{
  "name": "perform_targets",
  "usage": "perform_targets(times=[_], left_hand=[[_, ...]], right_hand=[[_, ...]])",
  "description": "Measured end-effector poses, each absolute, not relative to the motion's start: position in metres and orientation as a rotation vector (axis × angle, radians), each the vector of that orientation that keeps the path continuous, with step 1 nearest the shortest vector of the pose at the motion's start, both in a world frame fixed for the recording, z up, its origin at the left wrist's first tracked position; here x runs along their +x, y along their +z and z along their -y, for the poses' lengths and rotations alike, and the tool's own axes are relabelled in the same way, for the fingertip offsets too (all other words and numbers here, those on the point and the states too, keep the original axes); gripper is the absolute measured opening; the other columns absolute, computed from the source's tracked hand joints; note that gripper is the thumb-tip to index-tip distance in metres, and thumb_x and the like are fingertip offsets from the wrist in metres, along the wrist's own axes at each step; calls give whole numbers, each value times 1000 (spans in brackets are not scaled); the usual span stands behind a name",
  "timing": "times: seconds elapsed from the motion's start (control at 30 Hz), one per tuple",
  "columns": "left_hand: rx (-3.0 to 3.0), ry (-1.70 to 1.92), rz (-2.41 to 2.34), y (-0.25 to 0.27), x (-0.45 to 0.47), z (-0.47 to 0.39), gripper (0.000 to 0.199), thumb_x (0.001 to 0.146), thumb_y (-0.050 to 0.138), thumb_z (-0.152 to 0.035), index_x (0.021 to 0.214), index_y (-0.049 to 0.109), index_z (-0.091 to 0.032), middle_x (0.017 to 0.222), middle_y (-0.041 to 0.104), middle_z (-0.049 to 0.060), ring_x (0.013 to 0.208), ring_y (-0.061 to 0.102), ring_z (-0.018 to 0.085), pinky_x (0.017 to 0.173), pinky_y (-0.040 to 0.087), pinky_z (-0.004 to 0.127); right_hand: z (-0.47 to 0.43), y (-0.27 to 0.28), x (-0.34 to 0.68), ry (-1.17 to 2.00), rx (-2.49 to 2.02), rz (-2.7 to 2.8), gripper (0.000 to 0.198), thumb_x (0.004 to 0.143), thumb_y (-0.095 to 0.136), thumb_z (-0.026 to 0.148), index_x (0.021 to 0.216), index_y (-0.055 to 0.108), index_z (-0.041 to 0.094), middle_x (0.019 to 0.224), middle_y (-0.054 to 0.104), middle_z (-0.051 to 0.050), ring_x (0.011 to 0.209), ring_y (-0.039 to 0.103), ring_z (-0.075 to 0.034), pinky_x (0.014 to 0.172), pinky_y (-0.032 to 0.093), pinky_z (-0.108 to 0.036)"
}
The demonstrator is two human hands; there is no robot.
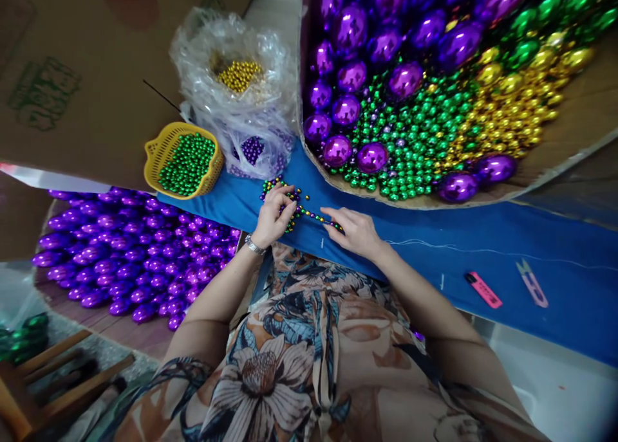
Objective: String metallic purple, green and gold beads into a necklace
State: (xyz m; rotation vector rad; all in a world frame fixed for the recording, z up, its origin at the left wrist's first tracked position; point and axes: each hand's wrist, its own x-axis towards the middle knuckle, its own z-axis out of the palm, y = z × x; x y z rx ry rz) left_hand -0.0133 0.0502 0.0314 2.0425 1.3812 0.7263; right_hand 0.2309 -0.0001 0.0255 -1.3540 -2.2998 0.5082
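A short string of beads (313,216) in green, gold and purple runs between my hands just above the blue cloth. My right hand (356,233) is closed on its right end, thumb and fingers pinched together. At its left end, my left hand (274,215) curls over a small pile of loose mixed beads (289,226), thumb and forefinger close together. Whatever lies between those fingertips is too small to make out. Thin pale thread (425,243) trails to the right from near my right wrist.
Blue cloth (415,226) covers the work surface. Behind are a yellow basket (212,172) of green beads, plastic bags (275,49) of gold and purple beads, and a large carton (570,172) of ornaments. Purple baubles (135,255) lie left. A pink cutter (484,290) and thread snips (532,284) lie right.
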Motion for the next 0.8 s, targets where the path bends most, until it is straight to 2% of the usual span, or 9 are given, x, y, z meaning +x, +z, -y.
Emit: perform_targets(times=[0.13, 0.27, 0.37, 0.47, 0.6, 0.73, 0.8], left_hand=[[1997, 716, -1391, 30, -11, -48, 27, 97, 39, -43, 82, 47, -23, 127, 63, 10, 130, 51, 21, 110, 42, 48], [2006, 793, -1380, 22, -1, -43, 25, 98, 38, -41, 83, 46, -22, 124, 63, 11, 128, 52, 21, 110, 41, 45], [1982, 868, -1363, 18, 5, -40, 26, 98, 38, -40, 82, 47, -22, 122, 64, 12, 124, 55, 21, 110, 40, 45], [1925, 931, -1377, 18, -1, -42, 26, 98, 40, -41, 82, 48, -21, 120, 64, 13, 121, 57, 22, 107, 43, 45], [1808, 975, -1492, 20, -24, -50, 27, 97, 42, -42, 83, 49, -20, 122, 64, 13, 118, 59, 22, 104, 45, 44], [1810, 983, -1528, 20, -34, -49, 26, 96, 43, -42, 83, 49, -20, 122, 64, 13, 123, 56, 24, 108, 42, 46], [1869, 973, -1469, 20, -26, -44, 25, 97, 42, -41, 83, 48, -21, 123, 64, 12, 124, 54, 23, 110, 39, 47]], right_hand=[[-5, 34, 231, 547, -1417, 2397, 46, 97, 46, 44, 136, 54, 22, 102, 68, -6, 88, 64, -17, 73, 49, -27], [-13, 42, 211, 566, -1454, 2466, 57, 96, 43, 54, 144, 45, 24, 111, 65, -8, 95, 63, -19, 73, 47, -27], [-16, 43, 194, 599, -1487, 2506, 52, 100, 36, 51, 144, 44, 26, 110, 67, -8, 92, 64, -19, 71, 45, -26], [-13, 40, 200, 629, -1532, 2536, 44, 102, 32, 46, 134, 56, 27, 105, 69, -6, 84, 66, -17, 68, 43, -25], [4, 41, 259, 652, -1539, 2525, 39, 102, 34, 38, 120, 66, 25, 112, 70, -5, 92, 66, -15, 74, 44, -24], [18, 55, 307, 569, -1783, 2643, 35, 99, 39, 41, 103, 71, 26, 92, 74, -2, 77, 64, -16, 63, 41, -26], [18, 61, 300, 442, -1790, 2641, 35, 99, 41, 43, 105, 71, 26, 92, 73, -3, 80, 64, -17, 66, 41, -27]])
